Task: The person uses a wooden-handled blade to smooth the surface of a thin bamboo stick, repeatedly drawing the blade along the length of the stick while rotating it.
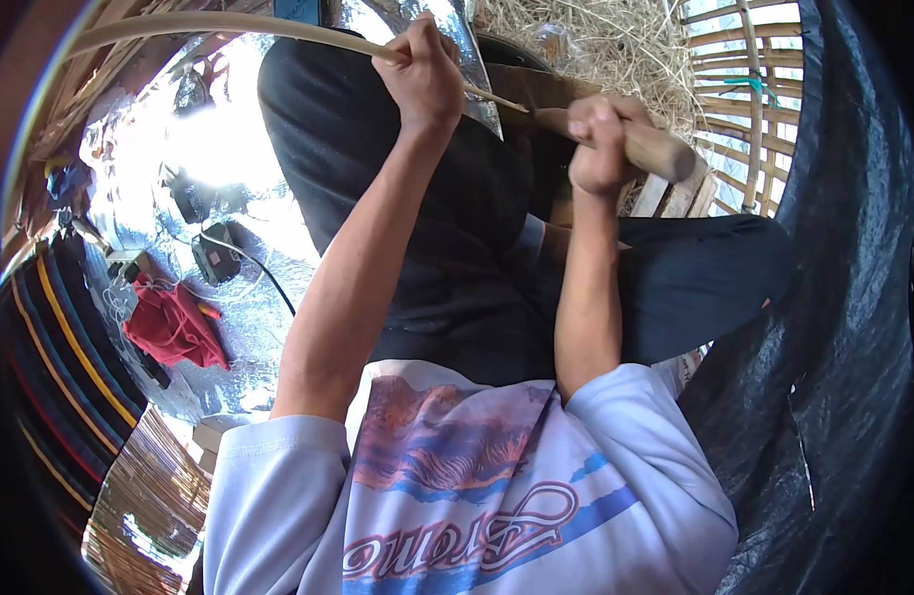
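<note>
My left hand (420,79) is closed round a long, pale, bent stick (229,22). The stick runs from the upper left, across my thigh, through my fist, and its thin end points toward my right hand. My right hand (606,139) grips a tool by its thick, round wooden handle (660,152), with the butt end facing right. The handle's narrower end lies close to the stick's tip; I cannot tell whether they touch. The tool's working end is not distinguishable against the dark brown surface below.
My crossed legs in dark trousers (447,288) lie beneath both hands. Straw (616,45) and a woven bamboo lattice (754,99) are at the far right. A dark plastic sheet (824,347) hangs right. Shiny foil flooring (264,342), a red cloth (174,322) and a black adapter (216,255) are left.
</note>
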`<state>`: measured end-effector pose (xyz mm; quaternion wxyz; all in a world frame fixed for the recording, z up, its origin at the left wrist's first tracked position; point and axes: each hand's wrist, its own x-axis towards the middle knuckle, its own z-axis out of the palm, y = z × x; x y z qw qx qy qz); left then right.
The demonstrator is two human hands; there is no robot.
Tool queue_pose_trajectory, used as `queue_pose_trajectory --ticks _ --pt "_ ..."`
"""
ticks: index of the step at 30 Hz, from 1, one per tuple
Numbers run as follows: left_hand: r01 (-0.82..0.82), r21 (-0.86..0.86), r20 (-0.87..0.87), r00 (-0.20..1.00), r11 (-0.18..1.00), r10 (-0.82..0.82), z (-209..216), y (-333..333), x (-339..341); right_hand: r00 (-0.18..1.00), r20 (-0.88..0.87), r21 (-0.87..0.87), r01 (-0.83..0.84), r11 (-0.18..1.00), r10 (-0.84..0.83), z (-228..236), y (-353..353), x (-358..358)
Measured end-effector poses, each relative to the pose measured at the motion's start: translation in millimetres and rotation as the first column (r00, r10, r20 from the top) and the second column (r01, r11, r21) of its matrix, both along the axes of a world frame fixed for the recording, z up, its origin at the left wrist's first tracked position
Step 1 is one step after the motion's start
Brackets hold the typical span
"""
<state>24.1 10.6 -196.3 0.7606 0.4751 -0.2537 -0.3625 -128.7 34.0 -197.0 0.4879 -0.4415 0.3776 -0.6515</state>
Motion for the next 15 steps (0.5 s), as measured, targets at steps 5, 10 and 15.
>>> queue_pose_trajectory --ticks 5,10,15 --pt "-0.034 0.056 0.024 0.999 0.998 0.032 5 -7 -1 0.989 -0.145 0.028 0.006 1.0 -0.001 -36 9 -3" --pt "0.002 -0.039 -0.018 1.0 0.999 -0.002 2 -5 -4 0.999 0.041 -0.033 -0.013 0.999 0.014 8 8 -2" --pt "0.022 0.017 -0.015 1.0 1.0 -0.021 -6 -11 4 0.99 -0.125 -0.019 0.066 0.998 -0.068 -27 3 8"
